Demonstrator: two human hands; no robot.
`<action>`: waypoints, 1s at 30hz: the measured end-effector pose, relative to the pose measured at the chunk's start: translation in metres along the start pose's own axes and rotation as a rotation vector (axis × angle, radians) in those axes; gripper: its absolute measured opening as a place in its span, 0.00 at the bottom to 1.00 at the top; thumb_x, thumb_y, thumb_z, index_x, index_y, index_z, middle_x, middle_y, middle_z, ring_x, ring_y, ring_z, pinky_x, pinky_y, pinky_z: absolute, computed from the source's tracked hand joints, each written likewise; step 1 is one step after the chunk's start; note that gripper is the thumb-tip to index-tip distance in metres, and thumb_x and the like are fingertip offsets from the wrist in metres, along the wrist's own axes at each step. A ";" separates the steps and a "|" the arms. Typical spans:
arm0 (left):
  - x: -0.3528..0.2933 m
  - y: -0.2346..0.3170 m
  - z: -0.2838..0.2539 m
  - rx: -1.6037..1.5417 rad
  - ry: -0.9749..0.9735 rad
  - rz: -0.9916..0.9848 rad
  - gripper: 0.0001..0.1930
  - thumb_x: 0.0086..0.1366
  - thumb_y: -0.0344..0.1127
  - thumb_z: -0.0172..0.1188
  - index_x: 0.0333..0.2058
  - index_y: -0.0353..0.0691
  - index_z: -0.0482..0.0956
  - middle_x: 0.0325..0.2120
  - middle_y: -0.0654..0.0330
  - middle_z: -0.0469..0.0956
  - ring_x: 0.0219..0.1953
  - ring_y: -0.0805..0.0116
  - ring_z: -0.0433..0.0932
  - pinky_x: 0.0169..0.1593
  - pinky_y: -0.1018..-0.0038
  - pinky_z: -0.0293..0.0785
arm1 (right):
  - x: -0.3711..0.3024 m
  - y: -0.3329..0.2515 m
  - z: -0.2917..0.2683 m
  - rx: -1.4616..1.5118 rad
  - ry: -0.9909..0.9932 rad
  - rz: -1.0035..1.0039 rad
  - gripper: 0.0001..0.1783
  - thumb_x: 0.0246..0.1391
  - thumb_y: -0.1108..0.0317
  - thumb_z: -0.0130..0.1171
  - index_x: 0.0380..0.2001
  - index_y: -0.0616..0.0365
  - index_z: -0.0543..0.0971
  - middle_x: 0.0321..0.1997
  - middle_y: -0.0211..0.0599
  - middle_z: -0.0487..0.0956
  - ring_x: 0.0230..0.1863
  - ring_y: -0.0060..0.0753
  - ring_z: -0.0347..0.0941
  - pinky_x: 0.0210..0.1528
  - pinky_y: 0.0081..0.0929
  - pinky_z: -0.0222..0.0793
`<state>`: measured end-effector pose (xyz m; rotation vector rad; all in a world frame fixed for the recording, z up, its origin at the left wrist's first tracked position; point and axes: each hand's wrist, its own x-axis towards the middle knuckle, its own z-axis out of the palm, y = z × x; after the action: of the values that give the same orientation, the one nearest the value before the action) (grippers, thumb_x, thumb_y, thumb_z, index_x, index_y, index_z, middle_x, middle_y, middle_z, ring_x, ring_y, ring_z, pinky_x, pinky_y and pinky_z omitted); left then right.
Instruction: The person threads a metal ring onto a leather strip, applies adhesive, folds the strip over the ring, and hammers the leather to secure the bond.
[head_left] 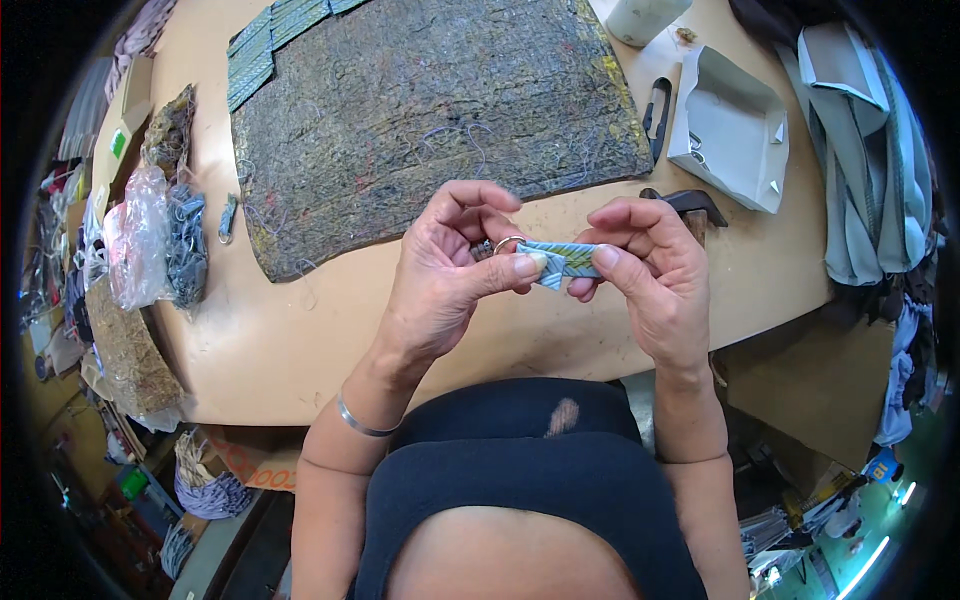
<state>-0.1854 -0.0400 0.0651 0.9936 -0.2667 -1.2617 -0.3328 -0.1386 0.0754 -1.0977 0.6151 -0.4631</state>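
So, the left hand [445,262] is pinching a folded, patterned strip [580,262] right beside its metal ring [507,241], probably because a grip there is stopping the fold from slipping. The right hand [660,278] is nipping the other end between thumb and fingers, so I reckon the strip is getting held flat between the two. Both hands are hovering over the table [520,350], likely giving the fingers room underneath. Past them, a rough dark mat [420,130] is lying flat. Just beyond the right hand, a hammer [683,201] is sitting partly hidden, with an open white box [730,120] farther out, presumably for easy reach. Well left of the left hand, a small strap with a ring [228,218] is lying aside.
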 end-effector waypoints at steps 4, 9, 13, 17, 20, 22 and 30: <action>0.000 -0.001 -0.002 0.070 -0.037 0.001 0.10 0.47 0.23 0.62 0.30 0.34 0.72 0.23 0.61 0.71 0.25 0.76 0.72 0.30 0.81 0.72 | 0.000 0.000 0.000 0.013 0.008 0.003 0.11 0.52 0.77 0.46 0.41 0.67 0.67 0.31 0.39 0.73 0.28 0.23 0.72 0.31 0.17 0.69; 0.001 -0.004 -0.002 0.069 -0.021 0.018 0.10 0.47 0.23 0.62 0.29 0.34 0.72 0.23 0.61 0.73 0.24 0.76 0.72 0.29 0.81 0.72 | 0.000 0.001 -0.004 0.075 0.007 0.028 0.13 0.52 0.76 0.47 0.42 0.67 0.66 0.31 0.39 0.74 0.28 0.23 0.72 0.31 0.17 0.69; 0.001 -0.004 -0.001 0.078 -0.010 0.014 0.09 0.47 0.23 0.62 0.29 0.34 0.72 0.23 0.60 0.73 0.25 0.76 0.73 0.30 0.81 0.73 | 0.000 0.000 -0.003 0.017 -0.013 -0.007 0.12 0.52 0.76 0.47 0.42 0.67 0.66 0.31 0.39 0.74 0.28 0.22 0.72 0.31 0.16 0.69; 0.000 -0.004 0.000 0.077 -0.006 0.006 0.09 0.48 0.23 0.62 0.29 0.34 0.72 0.23 0.60 0.73 0.25 0.75 0.74 0.30 0.82 0.73 | 0.001 0.002 -0.004 -0.018 -0.001 -0.038 0.12 0.52 0.76 0.47 0.41 0.67 0.66 0.31 0.40 0.75 0.28 0.22 0.72 0.31 0.16 0.69; -0.001 -0.003 0.001 0.096 0.004 0.009 0.10 0.48 0.23 0.61 0.30 0.34 0.72 0.23 0.60 0.73 0.25 0.76 0.73 0.29 0.81 0.74 | 0.001 0.003 -0.004 -0.022 0.007 -0.041 0.12 0.52 0.76 0.47 0.41 0.67 0.66 0.31 0.40 0.75 0.28 0.22 0.72 0.31 0.16 0.69; -0.002 -0.002 0.003 0.109 0.014 0.018 0.11 0.48 0.22 0.61 0.31 0.34 0.71 0.24 0.60 0.72 0.26 0.76 0.73 0.30 0.81 0.74 | 0.001 0.002 -0.003 -0.022 0.012 -0.043 0.12 0.52 0.76 0.48 0.41 0.67 0.66 0.31 0.40 0.75 0.28 0.22 0.72 0.31 0.16 0.69; -0.002 -0.004 0.006 0.134 0.043 0.055 0.17 0.46 0.21 0.61 0.34 0.36 0.65 0.25 0.63 0.68 0.26 0.77 0.72 0.30 0.82 0.75 | -0.001 0.002 -0.004 -0.031 0.025 -0.043 0.10 0.52 0.76 0.48 0.39 0.67 0.67 0.30 0.40 0.74 0.27 0.22 0.72 0.30 0.16 0.69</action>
<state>-0.1928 -0.0413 0.0657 1.1193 -0.3458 -1.1831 -0.3360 -0.1403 0.0721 -1.1382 0.6235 -0.5068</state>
